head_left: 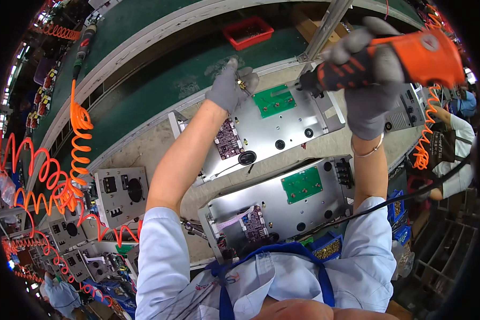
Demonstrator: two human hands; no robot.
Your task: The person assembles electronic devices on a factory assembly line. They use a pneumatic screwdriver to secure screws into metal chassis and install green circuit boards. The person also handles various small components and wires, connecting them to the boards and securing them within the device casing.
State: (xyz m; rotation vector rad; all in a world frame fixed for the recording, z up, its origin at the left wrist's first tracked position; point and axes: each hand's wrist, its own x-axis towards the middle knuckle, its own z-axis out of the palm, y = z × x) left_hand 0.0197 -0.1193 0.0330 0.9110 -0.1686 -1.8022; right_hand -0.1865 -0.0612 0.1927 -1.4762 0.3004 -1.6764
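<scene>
My left hand (pixel 225 92), in a grey glove, holds small brass-coloured fasteners (pixel 241 84) between thumb and fingers. It hovers over the far edge of a metal chassis panel (pixel 269 136). This panel carries a green circuit board (pixel 273 101) and a purple circuit board (pixel 229 141). My right hand (pixel 372 104), gloved too, is wrapped round an orange and black power screwdriver (pixel 429 57), raised over the panel's right end with its nose pointing left. The screwdriver's tip is blurred. Closer to my body lies a second metal chassis (pixel 266 213) with similar boards.
A red tray (pixel 248 33) sits on the green bench beyond. Orange coiled air hoses (pixel 80 128) hang at left, near a grey panel with a fan (pixel 121 196). Blue bins of screws (pixel 327 248) stand by my waist. Another person (pixel 456 144) works at far right.
</scene>
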